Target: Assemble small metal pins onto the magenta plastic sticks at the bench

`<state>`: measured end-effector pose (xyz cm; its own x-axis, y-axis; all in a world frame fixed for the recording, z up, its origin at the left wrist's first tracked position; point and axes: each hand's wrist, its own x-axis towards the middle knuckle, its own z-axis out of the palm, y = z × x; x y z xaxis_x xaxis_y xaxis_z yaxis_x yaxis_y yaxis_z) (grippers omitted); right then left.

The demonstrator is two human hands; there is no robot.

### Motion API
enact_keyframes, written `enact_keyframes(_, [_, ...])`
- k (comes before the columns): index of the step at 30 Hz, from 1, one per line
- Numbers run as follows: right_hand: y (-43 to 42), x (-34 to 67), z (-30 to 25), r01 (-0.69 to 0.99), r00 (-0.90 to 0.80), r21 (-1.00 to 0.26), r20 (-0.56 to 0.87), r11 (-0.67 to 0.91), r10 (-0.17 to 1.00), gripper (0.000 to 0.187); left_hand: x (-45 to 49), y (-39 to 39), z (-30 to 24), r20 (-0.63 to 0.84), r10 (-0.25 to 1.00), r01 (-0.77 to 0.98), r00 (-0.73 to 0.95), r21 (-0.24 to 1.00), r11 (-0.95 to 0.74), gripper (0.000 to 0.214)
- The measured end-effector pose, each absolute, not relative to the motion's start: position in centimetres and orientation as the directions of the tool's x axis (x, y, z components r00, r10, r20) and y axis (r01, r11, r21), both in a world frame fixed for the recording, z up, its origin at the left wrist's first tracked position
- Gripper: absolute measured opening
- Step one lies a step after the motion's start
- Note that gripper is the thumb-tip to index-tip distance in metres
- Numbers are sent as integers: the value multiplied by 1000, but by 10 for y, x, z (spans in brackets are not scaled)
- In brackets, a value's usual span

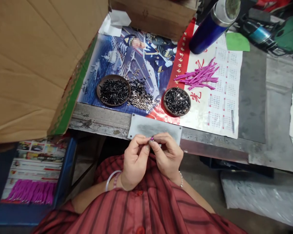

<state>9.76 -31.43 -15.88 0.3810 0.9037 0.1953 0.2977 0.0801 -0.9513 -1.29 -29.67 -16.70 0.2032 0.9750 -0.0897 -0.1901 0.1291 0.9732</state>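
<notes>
My left hand [136,162] and my right hand [169,156] meet in front of my body, just off the table edge. Both are closed, with thumbs and fingertips pinching a small purple piece [152,138]. Most of that piece is hidden by the fingers, so its full shape does not show. A grey metal plate [146,125] juts from the table edge behind the hands. Beyond lie a round dish [97,92] of thin black pins, a pile of black pins [138,87] and small metal nuts or rings [143,101], a smaller dish [164,105] mixing both, and loose purple sticks [200,76].
A large cardboard box [39,65] fills the left. At the back right stands a blue flask [206,34] on a calendar poster [218,120], beside a green pad [238,42]. Low on the left, a blue crate [65,175] holds purple sticks [30,191] in a row.
</notes>
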Motion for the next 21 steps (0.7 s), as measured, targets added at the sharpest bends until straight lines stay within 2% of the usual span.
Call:
enact_keyframes(7, [-311, 94, -153, 487, 358, -873, 237, 36, 903, 15, -11, -296, -168, -79, 981, -171, 176, 979, 110, 6])
enact_keyframes(14, [-304, 93, -164, 693, 273, -721, 287, 19, 918, 35, -11, -298, -173, -105, 978, -144, 180, 981, 132, 7])
enact_keyframes(16, [-302, 94, -167, 677, 273, -736, 260, 7, 926, 39, -11, -299, -174, -125, 976, -146, 179, 978, 152, 7])
enact_keyframes(19, [-301, 98, -169, 544, 265, -839, 172, 0, 949, 40, -12, -299, -174, -169, 963, -165, 209, 965, 205, 8])
enact_keyframes(21, [-301, 100, -170, 498, 262, -866, 199, 45, 944, 36, -12, -299, -173, -179, 958, -179, 225, 959, 222, 8])
